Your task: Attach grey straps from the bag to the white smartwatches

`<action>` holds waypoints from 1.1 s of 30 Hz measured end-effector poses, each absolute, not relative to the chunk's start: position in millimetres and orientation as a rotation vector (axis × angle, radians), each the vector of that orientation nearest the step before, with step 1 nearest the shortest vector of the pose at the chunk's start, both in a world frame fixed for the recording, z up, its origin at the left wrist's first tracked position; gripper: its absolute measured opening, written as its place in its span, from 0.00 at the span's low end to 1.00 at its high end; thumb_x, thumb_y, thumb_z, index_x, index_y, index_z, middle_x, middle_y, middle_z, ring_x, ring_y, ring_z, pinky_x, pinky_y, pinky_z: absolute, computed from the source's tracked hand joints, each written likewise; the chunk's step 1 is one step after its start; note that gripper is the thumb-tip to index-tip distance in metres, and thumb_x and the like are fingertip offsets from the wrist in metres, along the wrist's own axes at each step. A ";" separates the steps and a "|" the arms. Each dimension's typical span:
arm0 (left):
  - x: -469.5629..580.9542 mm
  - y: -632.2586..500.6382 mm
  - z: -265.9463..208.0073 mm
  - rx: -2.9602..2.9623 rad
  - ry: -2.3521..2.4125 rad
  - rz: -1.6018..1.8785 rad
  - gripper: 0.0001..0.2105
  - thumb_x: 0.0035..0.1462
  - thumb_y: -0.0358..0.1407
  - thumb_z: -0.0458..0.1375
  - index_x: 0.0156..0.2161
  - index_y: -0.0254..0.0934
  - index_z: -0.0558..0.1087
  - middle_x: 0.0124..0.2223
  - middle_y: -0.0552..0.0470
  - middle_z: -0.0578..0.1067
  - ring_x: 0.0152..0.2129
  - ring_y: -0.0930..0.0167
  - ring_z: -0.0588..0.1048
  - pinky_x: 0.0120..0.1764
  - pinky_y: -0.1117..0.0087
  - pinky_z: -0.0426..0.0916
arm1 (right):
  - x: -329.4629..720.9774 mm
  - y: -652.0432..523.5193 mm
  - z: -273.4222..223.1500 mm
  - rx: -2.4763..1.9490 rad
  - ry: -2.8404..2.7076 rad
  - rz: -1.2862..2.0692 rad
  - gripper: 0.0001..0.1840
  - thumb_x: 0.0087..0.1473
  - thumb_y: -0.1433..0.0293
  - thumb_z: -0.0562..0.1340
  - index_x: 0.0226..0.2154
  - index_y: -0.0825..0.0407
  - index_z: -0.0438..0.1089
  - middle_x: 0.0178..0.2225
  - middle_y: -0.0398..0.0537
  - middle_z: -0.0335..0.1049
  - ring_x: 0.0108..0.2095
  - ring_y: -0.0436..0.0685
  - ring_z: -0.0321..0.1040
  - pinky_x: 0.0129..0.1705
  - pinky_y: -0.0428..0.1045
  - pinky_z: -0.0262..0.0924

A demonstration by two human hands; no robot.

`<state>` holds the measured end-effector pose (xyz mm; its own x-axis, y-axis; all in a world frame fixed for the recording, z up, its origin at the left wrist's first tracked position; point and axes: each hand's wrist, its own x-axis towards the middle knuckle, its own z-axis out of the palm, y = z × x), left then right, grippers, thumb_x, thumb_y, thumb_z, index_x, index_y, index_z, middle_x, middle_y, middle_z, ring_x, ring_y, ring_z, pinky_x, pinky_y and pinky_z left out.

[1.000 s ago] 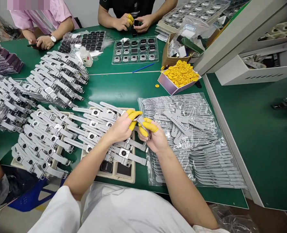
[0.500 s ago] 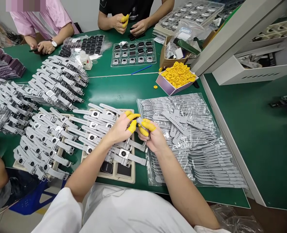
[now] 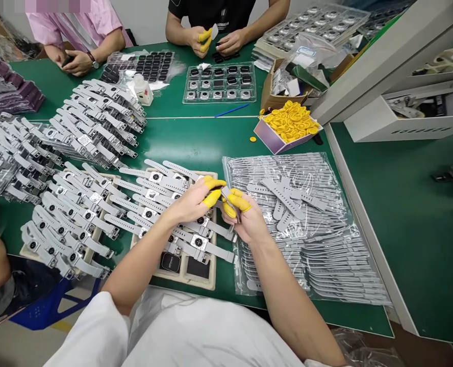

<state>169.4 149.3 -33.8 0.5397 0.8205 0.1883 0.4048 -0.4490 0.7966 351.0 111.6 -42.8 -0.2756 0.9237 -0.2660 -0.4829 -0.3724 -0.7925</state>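
Yellow finger cots cover several fingertips of both my hands. My left hand [image 3: 196, 200] is closed in a pinch on a smartwatch whose dark edge shows between the fingers; most of it is hidden. Close against it, my right hand [image 3: 249, 216] grips a grey watch strap [image 3: 225, 192], its end sticking up between thumb and fingers. Below them lies a cream tray [image 3: 212, 265] of smartwatches with grey straps [image 3: 199, 241], backs up. Two front compartments show a black watch face [image 3: 170, 262] and a dark square. To the right, loose grey straps [image 3: 283, 196] lie on a bagged layer of straps [image 3: 337, 255].
More strapped watches fill a second tray [image 3: 68, 224] and stacks [image 3: 100, 120] at left. A box of yellow finger cots [image 3: 287, 125] stands beyond the straps. Across the green table [image 3: 180, 137], two people work near a clear watch tray [image 3: 219, 84]. A white post [image 3: 372, 56] rises at right.
The view has shifted slightly, moving the scene to the right. My hands stay together on the watch and strap. The co-worker opposite now holds up a pale, flat piece.
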 end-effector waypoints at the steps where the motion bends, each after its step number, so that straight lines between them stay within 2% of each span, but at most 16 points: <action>1: 169.0 149.6 -35.4 2.033 0.977 0.768 0.17 0.71 0.38 0.51 0.60 0.40 0.70 0.56 0.42 0.75 0.55 0.61 0.74 0.59 0.54 0.71 | 350.7 111.6 -42.8 -0.913 -0.725 1.797 0.18 0.54 0.58 0.71 0.29 0.49 0.64 0.16 0.35 0.58 0.16 0.46 0.48 0.18 0.44 0.45; 4: 169.6 149.8 -38.4 1.933 0.978 0.856 0.18 0.69 0.39 0.57 0.61 0.40 0.69 0.58 0.41 0.75 0.54 0.61 0.76 0.56 0.57 0.73 | 350.4 112.3 -43.5 -0.950 -0.741 1.706 0.18 0.54 0.54 0.71 0.34 0.49 0.69 0.18 0.36 0.62 0.16 0.46 0.49 0.19 0.44 0.47; 9: 176.9 148.1 -35.0 1.724 0.991 1.118 0.09 0.62 0.40 0.65 0.43 0.38 0.76 0.47 0.46 0.79 0.43 0.66 0.78 0.45 0.63 0.75 | 351.3 111.8 -47.7 -0.977 -0.860 1.726 0.21 0.57 0.49 0.69 0.33 0.49 0.69 0.20 0.38 0.63 0.16 0.46 0.50 0.17 0.45 0.48; 14: 179.6 149.7 -28.5 1.249 0.944 1.201 0.19 0.56 0.49 0.70 0.40 0.37 0.72 0.41 0.49 0.80 0.33 0.70 0.80 0.31 0.70 0.75 | 352.5 110.4 -50.8 -0.967 -1.006 1.846 0.25 0.61 0.46 0.64 0.31 0.50 0.71 0.17 0.37 0.60 0.15 0.46 0.47 0.16 0.44 0.43; 18: 175.7 153.8 -24.3 1.113 1.054 1.379 0.22 0.53 0.52 0.72 0.37 0.38 0.68 0.41 0.49 0.81 0.29 0.71 0.80 0.24 0.73 0.74 | 353.1 110.6 -51.0 -0.971 -1.039 1.965 0.25 0.62 0.46 0.63 0.36 0.52 0.75 0.16 0.37 0.60 0.15 0.46 0.46 0.16 0.44 0.40; 21: 177.6 153.9 -21.5 1.128 1.088 1.419 0.23 0.53 0.52 0.72 0.37 0.38 0.67 0.40 0.49 0.81 0.27 0.73 0.80 0.22 0.74 0.74 | 354.1 111.4 -51.0 -0.976 -1.024 2.010 0.25 0.63 0.47 0.62 0.37 0.53 0.76 0.16 0.38 0.61 0.14 0.46 0.47 0.16 0.44 0.42; 26: 185.1 150.4 -21.0 1.153 1.056 1.393 0.21 0.54 0.49 0.72 0.36 0.38 0.67 0.38 0.51 0.81 0.24 0.75 0.77 0.20 0.75 0.73 | 355.3 112.5 -48.5 -0.856 -0.925 2.082 0.25 0.62 0.49 0.61 0.35 0.54 0.77 0.20 0.46 0.70 0.17 0.49 0.59 0.19 0.46 0.56; 29: 186.9 149.2 -22.5 1.141 1.062 1.382 0.22 0.53 0.49 0.72 0.36 0.39 0.66 0.38 0.51 0.81 0.24 0.75 0.76 0.20 0.75 0.72 | 355.3 112.2 -45.4 -0.774 -0.838 2.165 0.23 0.60 0.52 0.61 0.34 0.55 0.77 0.19 0.45 0.67 0.17 0.50 0.57 0.19 0.46 0.55; 33: 185.0 149.4 -22.6 1.176 1.061 1.377 0.22 0.54 0.51 0.71 0.37 0.39 0.67 0.39 0.51 0.82 0.25 0.75 0.77 0.21 0.75 0.73 | 356.8 112.5 -45.2 -0.711 -0.775 2.241 0.19 0.59 0.56 0.60 0.34 0.55 0.75 0.17 0.40 0.61 0.15 0.47 0.47 0.17 0.45 0.46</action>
<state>185.0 149.4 -22.6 -0.0315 0.9928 0.1159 -0.1410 -0.1192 0.9828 356.8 112.5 -45.2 -0.6388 0.7203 -0.2705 -0.3991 -0.6108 -0.6839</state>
